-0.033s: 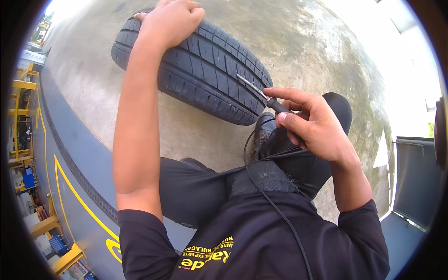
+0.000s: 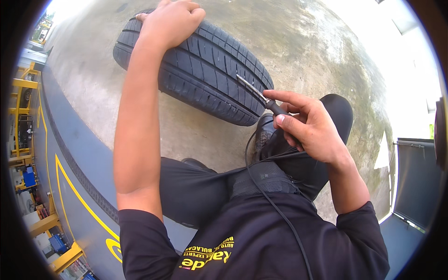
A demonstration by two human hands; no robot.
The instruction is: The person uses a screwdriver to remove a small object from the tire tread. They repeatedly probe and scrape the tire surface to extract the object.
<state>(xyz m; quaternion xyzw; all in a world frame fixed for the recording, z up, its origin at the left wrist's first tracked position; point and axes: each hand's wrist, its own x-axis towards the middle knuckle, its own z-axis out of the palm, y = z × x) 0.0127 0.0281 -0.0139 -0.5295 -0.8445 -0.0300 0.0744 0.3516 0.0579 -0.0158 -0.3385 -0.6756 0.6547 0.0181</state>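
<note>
A black tire [image 2: 212, 70] stands on its tread on the concrete floor in front of me, leaning a little and reaching from the upper left to the centre. My left hand [image 2: 171, 23] grips its far upper part, thumb out to the side, some fingertips cut off by the picture's edge. In my right hand [image 2: 308, 122] is a screwdriver [image 2: 276, 108] with a dark handle and a thin metal shaft. The index finger lies along the neck of the handle. The shaft points up and left across the tread, its tip at or just above a groove; contact cannot be made out.
My bent legs in black trousers [image 2: 196, 191] and a dark shoe [image 2: 265, 130] are close to the tire. A thin black cable [image 2: 275, 205] runs over my shirt and lap. Yellow racks [image 2: 23, 84] with parts line the left, beside a grey floor strip [image 2: 79, 154]. A dark panel [image 2: 415, 182] stands right.
</note>
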